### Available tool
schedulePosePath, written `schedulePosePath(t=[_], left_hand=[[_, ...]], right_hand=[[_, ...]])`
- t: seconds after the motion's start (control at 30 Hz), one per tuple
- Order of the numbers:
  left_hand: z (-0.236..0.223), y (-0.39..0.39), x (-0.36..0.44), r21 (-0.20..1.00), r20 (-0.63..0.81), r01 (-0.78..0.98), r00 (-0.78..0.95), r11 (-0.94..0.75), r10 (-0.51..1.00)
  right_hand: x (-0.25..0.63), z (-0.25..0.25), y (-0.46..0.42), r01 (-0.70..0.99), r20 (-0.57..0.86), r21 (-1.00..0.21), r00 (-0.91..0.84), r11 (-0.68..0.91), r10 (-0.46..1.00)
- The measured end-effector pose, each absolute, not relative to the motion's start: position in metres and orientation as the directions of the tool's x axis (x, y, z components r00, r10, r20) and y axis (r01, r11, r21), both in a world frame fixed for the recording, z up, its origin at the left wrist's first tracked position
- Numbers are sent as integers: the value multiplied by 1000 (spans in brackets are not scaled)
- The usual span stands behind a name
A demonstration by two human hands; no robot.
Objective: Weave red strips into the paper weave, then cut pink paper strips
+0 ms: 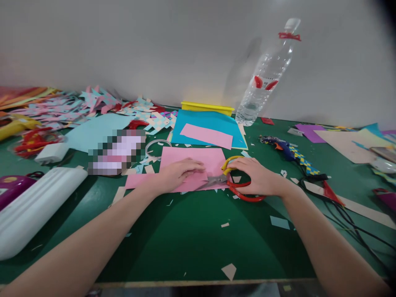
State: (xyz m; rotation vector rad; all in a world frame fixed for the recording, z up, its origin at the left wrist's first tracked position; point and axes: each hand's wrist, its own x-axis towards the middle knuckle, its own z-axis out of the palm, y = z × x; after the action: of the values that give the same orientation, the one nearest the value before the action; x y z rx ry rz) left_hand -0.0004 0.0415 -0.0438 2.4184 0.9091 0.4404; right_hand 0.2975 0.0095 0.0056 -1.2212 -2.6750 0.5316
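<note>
Pink paper (198, 154) lies on the green table in front of me, with a pink strip (136, 181) sticking out at its left. My left hand (184, 172) rests over the paper, fingers close together, holding it against the table. Scissors (218, 180) with one yellow and one red handle lie low at the paper's right front, blades pointing left over it. My right hand (255, 175) is closed on their handles, with thumb and fingers around the loops. My left palm and the paper edge beneath it are hidden.
Behind the paper lie a blue sheet (204, 119), a smaller pink piece (207, 136) and a tape roll (156, 149). A leaning water bottle (262, 82) stands by the wall. At left are a phone (119, 152) and a white device (43, 202); at right, cables (346, 222).
</note>
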Motion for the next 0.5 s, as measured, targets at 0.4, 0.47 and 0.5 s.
schedulePosePath(t=[0.4,0.47,0.5], left_hand=[[-46,40,5,518,135,568,684,-639,717],[-47,38,9,483,172,578,674,-658,719],[-47,38,10,470,187,590,661,-657,727]], right_hand=[[311,11,2,702,-27,-420,-643,575,765],[318,12,2,735,-28,-414,-600,537,799],[322,12,1,757,-25,-409,-567,509,823]])
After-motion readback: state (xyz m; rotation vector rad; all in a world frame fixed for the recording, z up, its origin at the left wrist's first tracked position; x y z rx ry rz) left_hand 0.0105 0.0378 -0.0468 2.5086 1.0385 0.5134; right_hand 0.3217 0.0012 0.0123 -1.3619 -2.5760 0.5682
